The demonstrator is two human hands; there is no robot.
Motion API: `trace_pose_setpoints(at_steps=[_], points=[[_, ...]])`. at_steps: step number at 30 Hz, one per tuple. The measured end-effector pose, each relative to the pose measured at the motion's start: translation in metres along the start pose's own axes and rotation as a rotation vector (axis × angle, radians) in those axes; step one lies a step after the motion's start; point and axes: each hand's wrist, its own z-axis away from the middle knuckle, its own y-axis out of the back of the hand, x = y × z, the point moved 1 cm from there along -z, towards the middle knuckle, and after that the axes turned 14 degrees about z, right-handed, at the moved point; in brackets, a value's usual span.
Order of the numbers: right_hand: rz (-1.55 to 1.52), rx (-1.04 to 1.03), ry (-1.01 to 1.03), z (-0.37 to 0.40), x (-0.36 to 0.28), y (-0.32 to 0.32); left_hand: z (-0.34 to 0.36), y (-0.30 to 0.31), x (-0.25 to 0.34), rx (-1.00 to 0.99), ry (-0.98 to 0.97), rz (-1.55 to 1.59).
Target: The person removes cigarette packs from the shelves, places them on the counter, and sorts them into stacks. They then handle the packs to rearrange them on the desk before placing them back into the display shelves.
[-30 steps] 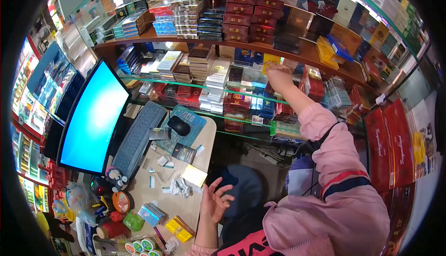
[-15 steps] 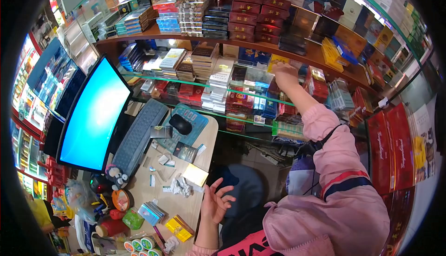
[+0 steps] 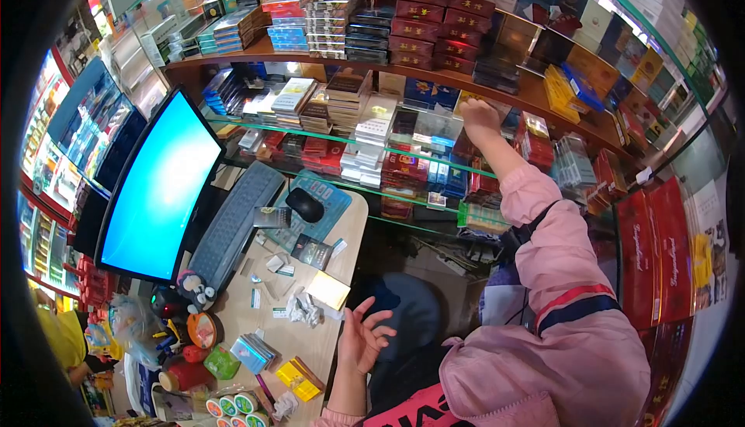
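Observation:
My right hand (image 3: 479, 122) reaches over the glass shelf below the wooden one, fingers curled closed; anything in them is hidden. Just left of it are dark blue boxes (image 3: 433, 93) and a glass shelf holding cigarette packs. Red cigarette packs (image 3: 534, 140) stand on its right, near the wrist. Down by the desk's front edge, my left hand (image 3: 363, 337) is palm up with fingers apart, holding nothing. A pale yellow pad (image 3: 327, 290) lies close above it on the desk. Yellow packs (image 3: 299, 379) lie to its lower left.
A lit monitor (image 3: 159, 190), keyboard (image 3: 237, 221) and mouse (image 3: 304, 204) occupy the left side. Crumpled paper (image 3: 303, 307) lies on the desk (image 3: 341, 233). Glass shelf edges run beneath my right forearm. A person in a yellow top (image 3: 66, 342) is at far left.
My right hand has shifted slightly up, and the yellow item by its fingers shows less. My left hand stays put. The person in yellow shows more at the left.

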Motion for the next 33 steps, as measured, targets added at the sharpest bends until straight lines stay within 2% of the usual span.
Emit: trace_pose_setpoints(at_steps=[5,10,28,33], points=[[0.032,0.019,-0.016,0.0,0.0,-0.004,0.001,-0.001,-0.001,0.0,-0.008,-0.022],[0.069,0.216,0.008,0.006,0.001,-0.001,0.002,-0.002,-0.002,0.037,-0.025,-0.044],[-0.041,0.247,0.033,0.019,0.002,0.024,0.01,0.001,-0.002,0.03,-0.043,-0.059],[-0.044,0.197,0.015,0.023,0.002,0.026,0.018,0.016,0.005,0.032,-0.071,-0.049]])
